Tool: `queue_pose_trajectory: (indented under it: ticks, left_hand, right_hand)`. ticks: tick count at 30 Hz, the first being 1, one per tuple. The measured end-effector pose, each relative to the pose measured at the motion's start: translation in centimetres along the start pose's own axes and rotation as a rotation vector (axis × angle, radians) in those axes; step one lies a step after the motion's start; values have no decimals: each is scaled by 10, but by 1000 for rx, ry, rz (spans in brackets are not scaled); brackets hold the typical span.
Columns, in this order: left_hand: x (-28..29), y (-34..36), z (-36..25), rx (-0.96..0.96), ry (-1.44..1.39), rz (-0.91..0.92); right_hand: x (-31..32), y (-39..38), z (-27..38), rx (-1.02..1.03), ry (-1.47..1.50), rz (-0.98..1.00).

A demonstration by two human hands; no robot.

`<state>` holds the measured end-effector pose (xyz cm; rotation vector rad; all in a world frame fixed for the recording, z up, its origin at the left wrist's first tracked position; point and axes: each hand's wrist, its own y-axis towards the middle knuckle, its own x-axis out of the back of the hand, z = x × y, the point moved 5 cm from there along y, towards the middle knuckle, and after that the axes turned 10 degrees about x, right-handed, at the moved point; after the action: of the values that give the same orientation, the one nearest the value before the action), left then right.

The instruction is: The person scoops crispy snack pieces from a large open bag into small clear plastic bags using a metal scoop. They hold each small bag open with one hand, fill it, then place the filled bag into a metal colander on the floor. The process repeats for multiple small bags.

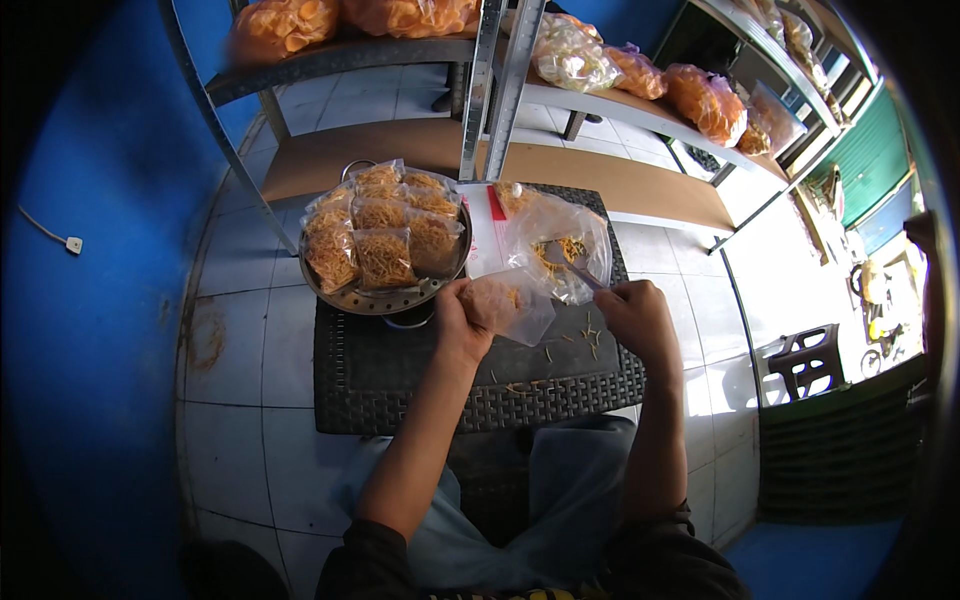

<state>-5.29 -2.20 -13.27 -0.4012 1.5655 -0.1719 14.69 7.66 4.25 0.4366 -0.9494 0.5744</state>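
My left hand (463,322) is closed round a small clear plastic bag (525,318) that has some orange snack bits inside, its mouth toward the right. In my right hand (640,318) is the handle of a spoon (582,274). The spoon's far end reaches into a larger clear plastic bag (590,235), where thin yellow-orange snack sticks (570,248) lie; its tip is partly hidden. Left of the hands, a round metal steamer pan (350,301) with holes in it carries several filled snack packets (384,257).
Everything stands on a black woven-pattern table (400,365), with loose snack crumbs (590,340) by my right hand. A white and red packet (482,225) lies between pan and large bag. Beyond are metal shelves (345,62) with bags of orange snacks (705,100). A dark stool (808,360) is at right.
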Motion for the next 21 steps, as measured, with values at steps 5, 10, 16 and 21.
queue_pose_trajectory:
  ticks: [5, 10, 16, 21]
  left_hand:
    - [-5, -2, 2, -29, 66, 41]
    - [-14, -12, 6, -105, 70, -53]
    - [-21, -16, 1, -93, 66, -49]
    - [-23, -17, 4, -107, 77, -45]
  right_hand:
    - [-57, 34, 0, 71, -223, -198]
    - [-86, 41, 4, 96, -201, -191]
    - [-83, 54, -10, 74, -312, -281]
    - [-96, 59, -17, 136, -275, -287]
